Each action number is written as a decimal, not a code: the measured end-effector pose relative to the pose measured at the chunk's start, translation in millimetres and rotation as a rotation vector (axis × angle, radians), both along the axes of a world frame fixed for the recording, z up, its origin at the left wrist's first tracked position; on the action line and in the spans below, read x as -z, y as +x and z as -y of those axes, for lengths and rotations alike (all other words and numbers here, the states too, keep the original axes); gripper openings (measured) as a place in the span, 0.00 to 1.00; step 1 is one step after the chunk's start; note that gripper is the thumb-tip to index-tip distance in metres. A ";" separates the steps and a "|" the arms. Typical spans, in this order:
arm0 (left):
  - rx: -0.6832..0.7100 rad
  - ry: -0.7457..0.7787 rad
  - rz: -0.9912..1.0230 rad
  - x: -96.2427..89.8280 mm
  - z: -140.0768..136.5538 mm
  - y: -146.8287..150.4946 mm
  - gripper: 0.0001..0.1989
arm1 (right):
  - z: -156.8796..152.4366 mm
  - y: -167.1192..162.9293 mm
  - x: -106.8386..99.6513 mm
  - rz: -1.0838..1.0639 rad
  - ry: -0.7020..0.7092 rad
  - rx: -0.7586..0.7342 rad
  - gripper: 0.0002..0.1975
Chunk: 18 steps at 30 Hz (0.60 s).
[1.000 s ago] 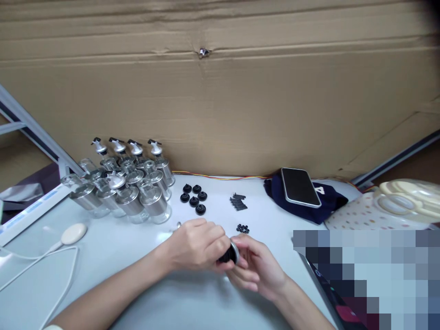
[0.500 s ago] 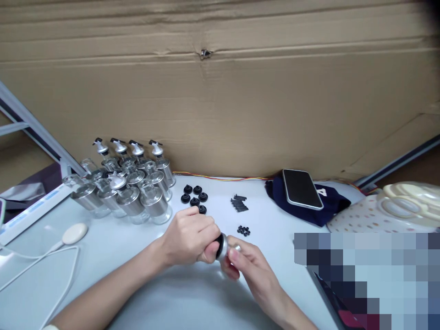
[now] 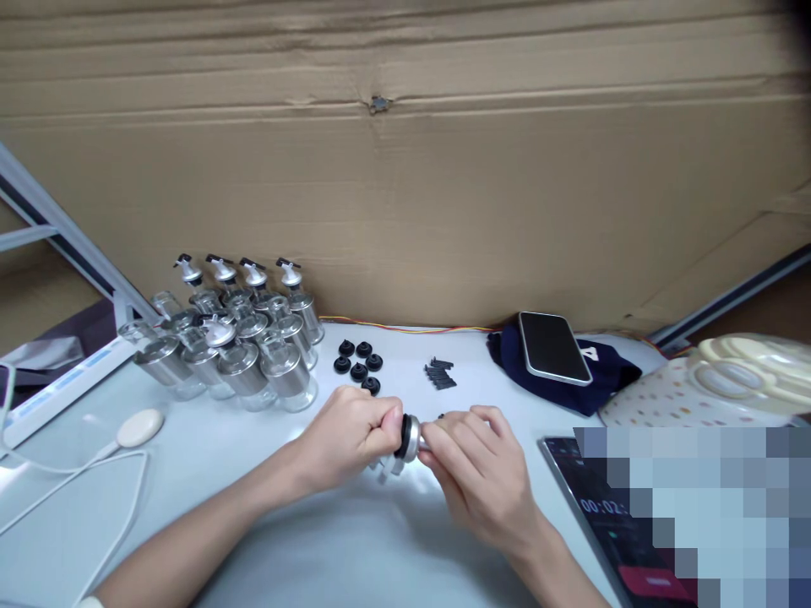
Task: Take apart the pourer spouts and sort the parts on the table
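My left hand [image 3: 361,431] is closed round the black base of a silver pourer spout [image 3: 413,439]. Something clear, which I cannot make out, sticks out beneath that fist. On the other side, my right hand [image 3: 485,464] has its fingers shut on the narrow stem of the same pourer spout, hiding most of it. Several black stoppers [image 3: 358,371] lie just beyond my left hand. A group of thin black pieces [image 3: 440,373] lies beyond my right hand, which covers most of the tiny black parts near it.
Glass bottles [image 3: 285,371] with metal bands stand at the left, several with pourers fitted. At the right are a phone [image 3: 556,348] on a dark blue cloth [image 3: 608,376], a spotted container [image 3: 646,397] and a device showing a timer [image 3: 596,507]. White cables [image 3: 136,507] lie at left.
My right hand has turned over, its back now facing up, and covers the tiny black parts. The left hand has rotated slightly, and the clear thing beneath it now shows.
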<state>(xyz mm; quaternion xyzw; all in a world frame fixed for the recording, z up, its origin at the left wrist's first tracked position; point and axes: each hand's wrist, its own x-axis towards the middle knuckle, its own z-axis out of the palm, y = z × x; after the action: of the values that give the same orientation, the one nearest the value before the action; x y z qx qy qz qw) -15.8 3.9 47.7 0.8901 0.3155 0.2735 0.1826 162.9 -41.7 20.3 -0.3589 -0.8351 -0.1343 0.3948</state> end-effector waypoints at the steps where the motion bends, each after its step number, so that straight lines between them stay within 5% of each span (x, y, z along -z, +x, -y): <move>1: 0.003 -0.030 -0.008 -2.0 0.3 -0.6 0.17 | 0.4 0.3 -0.4 -0.015 -0.007 0.008 0.06; 8: 0.051 0.057 -0.135 -9.8 -2.1 -6.4 0.15 | 3.5 0.0 2.8 -0.306 -0.437 -0.111 0.09; 13: -0.048 0.134 0.019 -24.2 -12.7 -34.1 0.08 | -4.0 15.8 11.1 -0.924 -0.876 -0.100 0.20; 18: -0.163 0.344 0.014 -36.7 -21.3 -54.3 0.09 | -13.8 21.9 10.9 -1.099 -0.876 -0.063 0.20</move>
<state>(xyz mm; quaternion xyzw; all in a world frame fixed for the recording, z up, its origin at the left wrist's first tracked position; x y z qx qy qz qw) -70.1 25.2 84.5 0.8778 0.3339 0.3434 0.0070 184.8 -27.9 9.4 -0.4763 -0.5019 0.4267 0.5824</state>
